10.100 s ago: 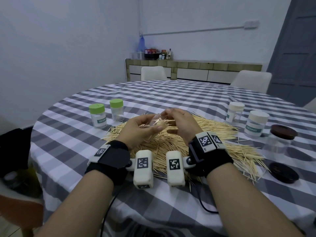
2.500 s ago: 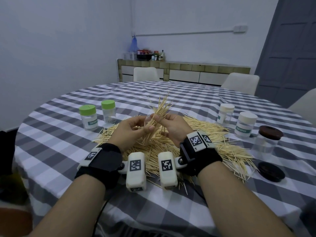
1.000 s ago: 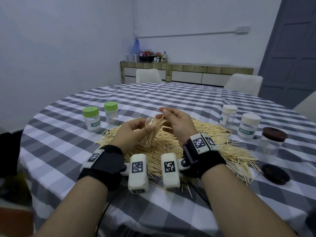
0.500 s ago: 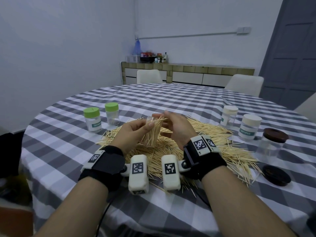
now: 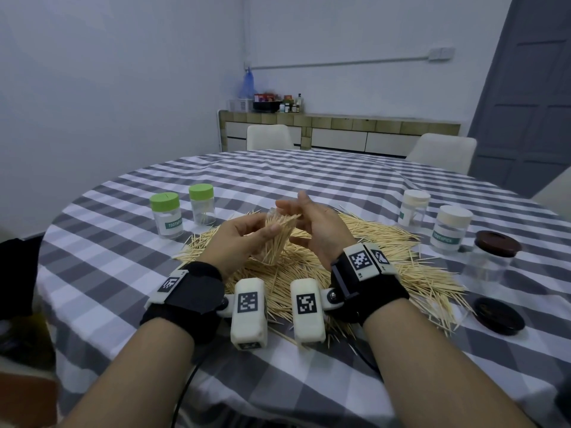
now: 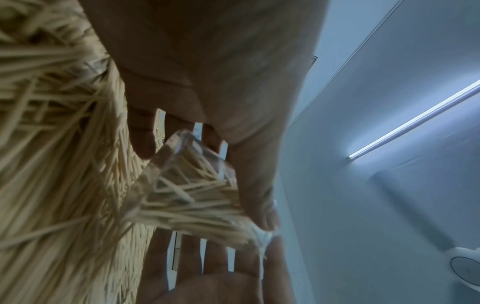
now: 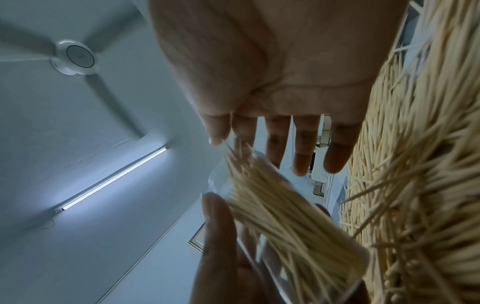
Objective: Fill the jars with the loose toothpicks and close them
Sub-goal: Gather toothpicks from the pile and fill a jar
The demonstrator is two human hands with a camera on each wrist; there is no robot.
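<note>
Above the heap of loose toothpicks (image 5: 309, 267) on the checked surface (image 5: 278, 180), your left hand (image 5: 244, 242) holds a clear jar (image 5: 276, 239) tilted toward your right hand (image 5: 318, 230), thumb and fingers (image 6: 145, 139) wrapped round its wall. The jar is packed with toothpicks, and their tips stand proud of the mouth (image 7: 233, 162). Your right hand is released, its fingers (image 7: 303, 148) straight and spread just at the mouth, holding nothing; whether the fingertips touch the tips is hard to tell through the blur.

To do this step well, keep the jar's mouth higher than its base so nothing slides out. Tap or press the protruding tips with flat fingers until they sit below the rim; a lid will likely not seat over any that stick out. Turn the jar a little in your left hand as you tap, so crossed toothpicks fall into line. Work over the heap, so strays land there.

2 green-lidded jars (image 5: 165, 217) stand left of the heap, and 2 white-lidded jars (image 5: 452, 228) stand right of it. A brown-lidded jar (image 5: 491, 257) stands at far right, with a loose dark lid (image 5: 499, 315) lying flat near it. No lid for the jar in hand is identifiable with certainty.
</note>
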